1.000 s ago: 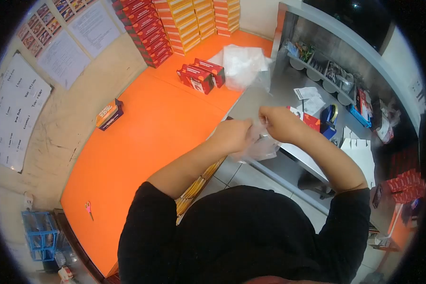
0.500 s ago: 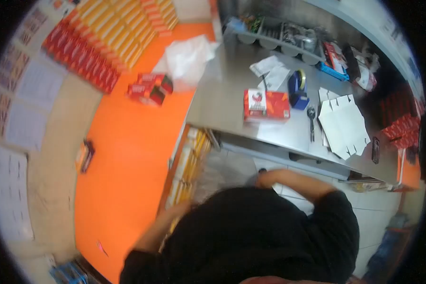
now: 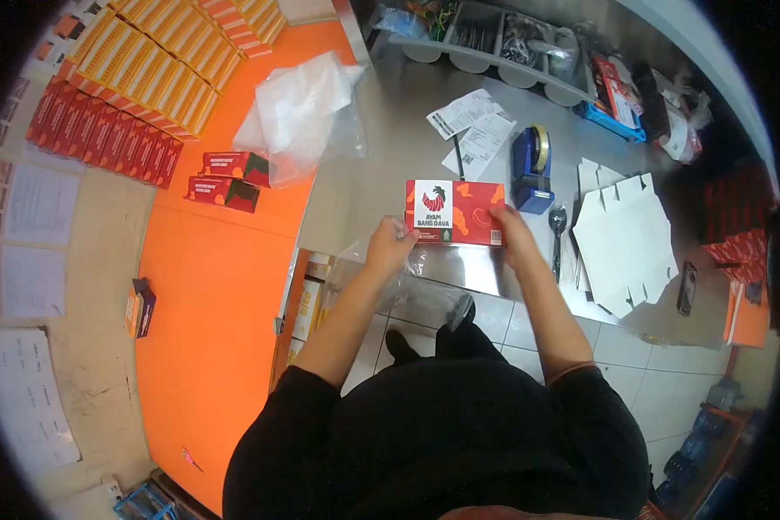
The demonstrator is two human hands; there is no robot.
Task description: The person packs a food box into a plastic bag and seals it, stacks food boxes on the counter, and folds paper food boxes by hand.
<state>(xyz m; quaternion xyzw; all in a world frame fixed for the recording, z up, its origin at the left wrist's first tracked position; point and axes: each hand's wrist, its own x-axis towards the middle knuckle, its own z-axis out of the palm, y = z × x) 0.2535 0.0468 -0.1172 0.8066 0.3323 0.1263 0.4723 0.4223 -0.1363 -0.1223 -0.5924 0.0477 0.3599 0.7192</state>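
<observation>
A red printed cardboard box (image 3: 471, 227) lies near the front edge of the steel counter, its labelled face up. My right hand (image 3: 516, 238) grips the right end of it. At the left end is my left hand (image 3: 390, 249), its fingers closed on a clear plastic bag (image 3: 425, 295) and touching the box's corner. The thin bag hangs below the box, over the counter's edge and the tiled floor. Behind the box lie printed paper slips (image 3: 481, 143), and a blue tape dispenser (image 3: 531, 169) stands to its right.
A black spoon (image 3: 558, 232), flat white cardboard blanks (image 3: 628, 243) and a phone (image 3: 686, 288) lie on the right. On the orange counter (image 3: 221, 347) are two red boxes (image 3: 225, 192), white plastic bags (image 3: 303, 108) and rows of stacked boxes (image 3: 139, 74). A divided grey tray (image 3: 494, 61) stands at the back.
Both hands have come up from below the counter to the red box, and a clear bag is now in my left hand. The camera view has shifted slightly.
</observation>
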